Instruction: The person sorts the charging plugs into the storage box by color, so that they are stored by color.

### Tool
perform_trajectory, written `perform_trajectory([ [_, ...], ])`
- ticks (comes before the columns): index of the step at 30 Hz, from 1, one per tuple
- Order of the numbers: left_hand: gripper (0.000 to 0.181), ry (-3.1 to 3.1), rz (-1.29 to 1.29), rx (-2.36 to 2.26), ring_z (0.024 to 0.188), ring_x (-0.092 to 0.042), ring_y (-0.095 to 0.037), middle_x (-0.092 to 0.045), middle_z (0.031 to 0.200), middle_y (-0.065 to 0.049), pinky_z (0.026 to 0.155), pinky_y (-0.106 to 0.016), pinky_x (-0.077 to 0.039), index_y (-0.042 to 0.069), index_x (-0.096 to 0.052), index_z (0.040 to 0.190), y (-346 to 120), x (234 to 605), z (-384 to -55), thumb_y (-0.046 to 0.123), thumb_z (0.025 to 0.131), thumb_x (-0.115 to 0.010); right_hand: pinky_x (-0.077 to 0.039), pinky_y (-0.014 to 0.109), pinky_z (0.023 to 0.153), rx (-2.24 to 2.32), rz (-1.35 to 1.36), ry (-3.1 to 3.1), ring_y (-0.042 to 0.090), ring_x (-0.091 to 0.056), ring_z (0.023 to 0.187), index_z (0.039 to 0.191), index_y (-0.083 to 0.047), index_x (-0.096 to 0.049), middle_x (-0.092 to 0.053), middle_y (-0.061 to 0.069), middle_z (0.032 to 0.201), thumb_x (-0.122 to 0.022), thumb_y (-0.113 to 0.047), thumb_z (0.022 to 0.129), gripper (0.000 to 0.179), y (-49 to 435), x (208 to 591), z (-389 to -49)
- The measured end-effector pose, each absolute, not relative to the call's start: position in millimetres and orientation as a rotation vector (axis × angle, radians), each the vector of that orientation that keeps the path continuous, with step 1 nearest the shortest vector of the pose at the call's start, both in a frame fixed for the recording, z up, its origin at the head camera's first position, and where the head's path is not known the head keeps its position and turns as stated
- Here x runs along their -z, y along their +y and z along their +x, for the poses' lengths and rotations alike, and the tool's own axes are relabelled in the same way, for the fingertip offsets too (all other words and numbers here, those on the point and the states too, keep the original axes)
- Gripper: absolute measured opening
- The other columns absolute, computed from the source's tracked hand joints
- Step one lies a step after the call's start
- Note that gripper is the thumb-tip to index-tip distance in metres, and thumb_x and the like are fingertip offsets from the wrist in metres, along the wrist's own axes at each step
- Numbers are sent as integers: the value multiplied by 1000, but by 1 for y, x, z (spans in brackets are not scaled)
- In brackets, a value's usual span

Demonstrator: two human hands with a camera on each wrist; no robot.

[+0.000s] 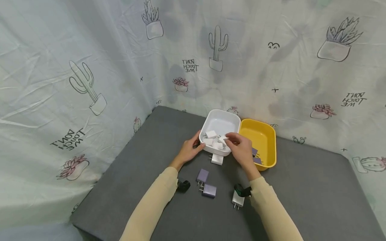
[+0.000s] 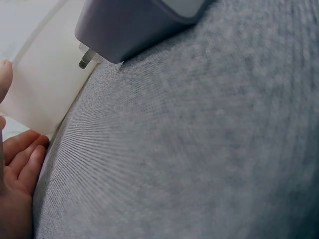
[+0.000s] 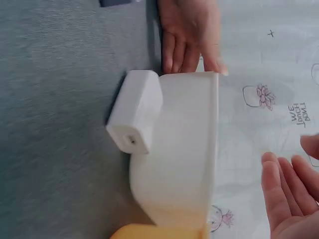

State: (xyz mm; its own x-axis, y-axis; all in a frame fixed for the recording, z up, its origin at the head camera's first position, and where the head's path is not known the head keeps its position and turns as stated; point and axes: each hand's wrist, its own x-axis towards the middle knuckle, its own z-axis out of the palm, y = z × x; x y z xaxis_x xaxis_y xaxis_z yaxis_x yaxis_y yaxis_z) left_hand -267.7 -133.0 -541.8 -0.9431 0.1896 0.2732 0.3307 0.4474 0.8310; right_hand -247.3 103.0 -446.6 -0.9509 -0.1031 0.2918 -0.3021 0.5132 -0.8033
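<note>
My left hand [image 1: 188, 149] rests against the left side of a white plastic bin [image 1: 221, 115], with thumb near the rim and fingers along the outer wall. Over the bin's right part is my right hand [image 1: 239, 147], fingertips close to a white charger [image 1: 223, 139]. In the right wrist view, that right hand [image 3: 289, 199] has thumb and fingers apart with nothing visible between them. Several white chargers lie in the bin's near end. Just outside its front wall sits another white charger [image 1: 217, 159], seen close up in the right wrist view [image 3: 137, 109].
Touching the white bin's right side, a yellow bin [image 1: 272, 140] holds purple chargers [image 1: 257, 160], partly hidden by the right hand. Two purple chargers [image 1: 202, 175] lie on the grey table [image 1: 135, 187]. A silver-white charger [image 1: 238, 199] lies beneath the right wrist. A printed curtain stands behind.
</note>
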Motion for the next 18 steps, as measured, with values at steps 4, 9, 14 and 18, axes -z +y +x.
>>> perform_trajectory([
  [4,71,-2561,-455,1500,126,-58,-24,-51,145,-13,104,-34,-50,16,-28,155,-133,542,-269,33,96,-63,-52,10,76,-1421,301,-2484,14,-64,86,103,-9,-73,-73,6,99,-71,-19,90,17,114,453,-237],
  [9,72,-2572,-438,1510,126,-58,-21,-52,145,-11,104,-32,-49,19,-28,155,-133,544,-270,33,95,-64,-50,6,68,-1357,320,-2422,6,-62,77,100,-9,-74,-74,6,95,-72,-16,89,14,129,458,-220],
  [14,72,-2565,-441,1490,126,-58,-21,-53,144,-11,104,-32,-50,19,-28,155,-133,545,-271,32,95,-64,-51,4,65,-1307,365,-2340,-4,-63,72,97,-6,-75,-75,9,91,-74,-8,85,12,140,460,-201],
  [18,71,-2548,-448,1490,125,-59,-23,-54,143,-12,104,-34,-50,19,-29,155,-133,546,-270,33,95,-64,-51,4,64,-1313,443,-2277,-7,-63,70,94,-5,-76,-75,10,87,-75,-1,83,12,149,470,-190],
])
